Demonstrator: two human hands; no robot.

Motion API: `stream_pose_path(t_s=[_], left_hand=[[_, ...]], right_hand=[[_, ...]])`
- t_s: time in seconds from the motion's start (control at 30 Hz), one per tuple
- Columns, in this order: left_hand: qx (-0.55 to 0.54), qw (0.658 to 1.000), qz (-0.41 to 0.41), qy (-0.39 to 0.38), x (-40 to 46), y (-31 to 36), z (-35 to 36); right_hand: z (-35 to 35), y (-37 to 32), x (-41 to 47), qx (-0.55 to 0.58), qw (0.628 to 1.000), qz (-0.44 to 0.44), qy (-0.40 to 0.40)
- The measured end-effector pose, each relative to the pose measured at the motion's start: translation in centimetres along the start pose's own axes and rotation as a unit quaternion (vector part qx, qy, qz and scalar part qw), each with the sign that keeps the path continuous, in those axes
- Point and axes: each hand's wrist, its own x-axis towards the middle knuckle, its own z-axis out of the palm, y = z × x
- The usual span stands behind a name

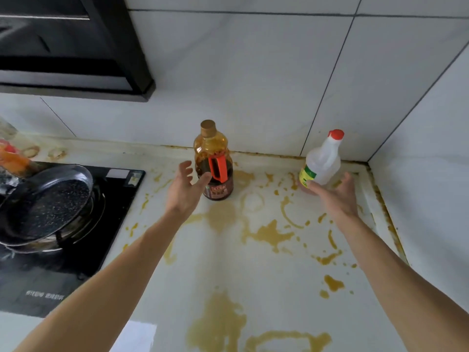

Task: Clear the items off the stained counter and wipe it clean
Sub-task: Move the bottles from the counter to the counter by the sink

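A brown sauce bottle (213, 158) with a gold cap and an orange handle stands upright near the back wall on the white counter (223, 270). My left hand (184, 188) is spread open just left of it, the thumb close to its lower body. A clear plastic bottle (323, 158) with a red cap and a yellow-green label stands near the back right corner. Just in front of that bottle and slightly to its right, my right hand (335, 194) is spread open, the thumb at its base. Yellow-brown stains and rings cover the counter.
A black hob (76, 237) lies at the left with a dark pan (45, 204) on its burner. A black range hood (71, 44) hangs above it. White tiled walls close the back and the right side. Orange-topped items sit at the far left edge.
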Motion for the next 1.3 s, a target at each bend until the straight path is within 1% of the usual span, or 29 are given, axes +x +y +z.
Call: stream_pose_path(t_s=[0.07,0.17,0.37,0.6,0.7,0.87,1.07,1.17,1.3], left_hand=[[-0.017,1.000,0.025,-0.006,1.1,-0.1,0.5],[-0.030,0.998,0.048,-0.007,2.2,0.2,1.5],[-0.057,0.996,0.059,0.018,5.0,-0.4,3.3],[-0.096,0.993,0.044,0.050,5.8,-1.0,4.7],[-0.096,0.992,0.043,0.063,5.2,-0.3,4.8],[-0.060,0.993,0.079,0.062,2.0,0.9,4.0],[-0.052,0.993,0.099,0.035,-3.6,4.0,0.6],[-0.062,0.993,0.095,0.023,-7.2,5.1,-1.4],[-0.064,0.997,0.052,0.000,-12.2,5.3,-4.1]], right_hand=[[0.7,0.5,1.6,0.003,1.000,-0.008,0.011],[1.4,1.1,3.5,0.034,0.998,-0.043,0.017],[2.7,1.3,5.2,0.103,0.992,-0.067,0.021],[3.8,1.5,5.6,0.114,0.989,-0.072,0.062],[3.5,1.2,4.8,0.104,0.991,-0.068,0.058],[2.1,0.0,1.9,0.073,0.994,-0.082,0.024],[0.0,-2.4,-3.8,0.093,0.992,-0.074,-0.031],[-1.6,-3.0,-7.2,0.097,0.993,-0.054,-0.049],[-3.7,-3.9,-12.6,0.091,0.993,-0.029,-0.062]])
